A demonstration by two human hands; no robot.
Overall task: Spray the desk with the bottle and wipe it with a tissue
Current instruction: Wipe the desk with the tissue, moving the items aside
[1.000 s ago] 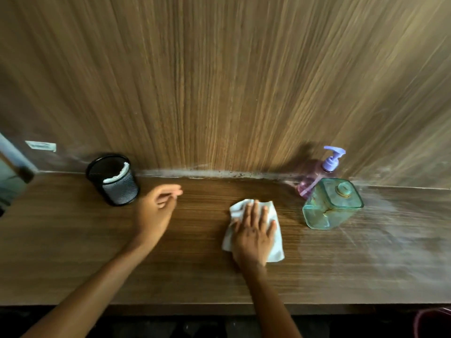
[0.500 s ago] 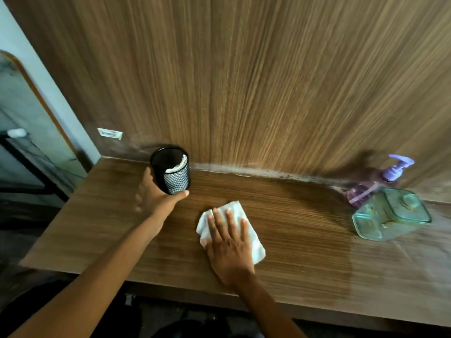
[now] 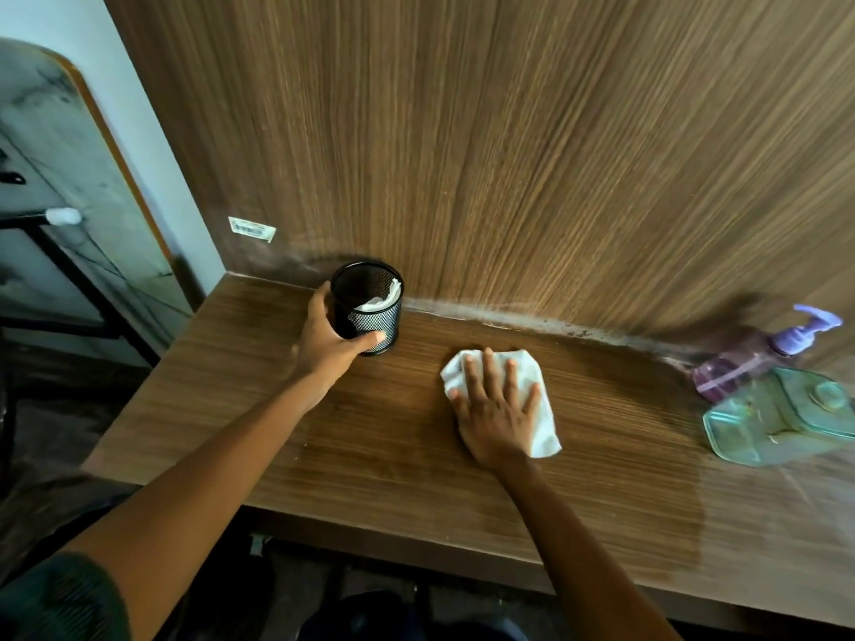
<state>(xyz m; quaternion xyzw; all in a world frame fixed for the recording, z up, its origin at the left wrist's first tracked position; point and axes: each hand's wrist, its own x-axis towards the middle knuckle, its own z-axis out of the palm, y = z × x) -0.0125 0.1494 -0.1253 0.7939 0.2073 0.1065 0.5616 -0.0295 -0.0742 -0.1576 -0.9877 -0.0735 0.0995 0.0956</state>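
A white tissue lies flat on the wooden desk, near its middle. My right hand presses down on the tissue with fingers spread. My left hand is wrapped around a black mesh cup at the desk's back left, thumb across its front. A purple pump bottle stands at the far right against the back panel, far from both hands.
A green clear square jar lies beside the bottle at the right edge. White paper sits inside the mesh cup. A wood panel rises behind the desk. The desk's left end borders a wall and dark metal frame.
My left hand reached the mesh cup and closed around it. My right hand slid the tissue leftward along the desk. The view swung left.
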